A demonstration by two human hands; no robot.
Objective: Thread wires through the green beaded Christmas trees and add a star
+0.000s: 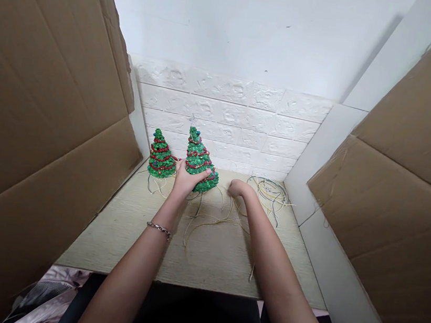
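In the head view my left hand (186, 181) is wrapped round the lower side of a green beaded Christmas tree (199, 158), its thumb across the front. The tree carries red garlands, small coloured beads and a clear star on top, and it leans slightly. My right hand (237, 187) is closed just right of the tree, apart from it. Thin yellow and dark wires (228, 212) run out from under its curled fingers, which are partly hidden. A smaller green beaded tree (160, 155) with red garlands stands upright to the left of my left hand.
A loose coil of thin wires (273, 191) lies at the back right of the pale table (210, 261). Cardboard panels (48, 107) rise on the left and right. A white brick-patterned wall (222, 112) closes the back.
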